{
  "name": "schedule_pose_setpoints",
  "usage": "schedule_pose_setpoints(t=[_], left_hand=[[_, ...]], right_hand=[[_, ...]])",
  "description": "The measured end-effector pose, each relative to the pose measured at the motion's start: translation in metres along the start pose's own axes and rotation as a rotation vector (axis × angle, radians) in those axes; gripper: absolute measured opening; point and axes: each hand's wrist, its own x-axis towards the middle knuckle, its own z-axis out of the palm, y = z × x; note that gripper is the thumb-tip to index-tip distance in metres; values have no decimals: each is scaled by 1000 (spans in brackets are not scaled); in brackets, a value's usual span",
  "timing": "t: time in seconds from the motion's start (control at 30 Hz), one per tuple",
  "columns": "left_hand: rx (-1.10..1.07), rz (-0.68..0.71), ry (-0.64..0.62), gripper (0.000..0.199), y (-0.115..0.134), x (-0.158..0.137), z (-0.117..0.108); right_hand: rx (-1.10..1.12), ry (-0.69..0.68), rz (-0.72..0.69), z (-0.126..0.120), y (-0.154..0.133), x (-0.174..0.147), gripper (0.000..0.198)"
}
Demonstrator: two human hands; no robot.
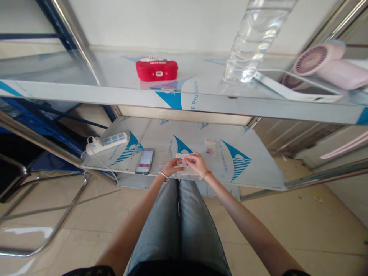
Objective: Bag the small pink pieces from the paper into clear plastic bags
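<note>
My left hand [172, 167] is at the front of the lower shelf, thumb and fingers curled round the left side of a clear plastic bag [188, 174]. Close beside it, my right hand [197, 164] is closed in a pinch over the same bag. Whatever lies between its fingertips is too small to make out. A small clear bag [211, 147] with something reddish inside lies beyond my right hand. Another flat clear packet [165, 158] rests just left of my left hand. To its left lies a phone [145, 161], its screen blurred.
A white power strip [110, 142] with a cable sits at the left of the lower shelf [258, 165]. Above, the upper shelf [115, 90] bears a red case [157, 70], a water bottle [253, 42] and a pink fan [330, 65]. A metal-framed chair [71, 203] stands left.
</note>
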Motion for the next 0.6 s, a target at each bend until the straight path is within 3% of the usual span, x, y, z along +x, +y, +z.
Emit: schedule_pose_setpoints(t=[0.13,0.3,0.6], left_hand=[[-14,-13,21,53,1,-2,0],[-59,-22,13,54,6,-5,-7],[-93,-6,-22,56,7,-8,-14]], right_hand=[[-155,46,90,-3,29,-10,16],[-297,-43,155,4,64,-30,8],[-365,-22,184,14,75,-43,9]])
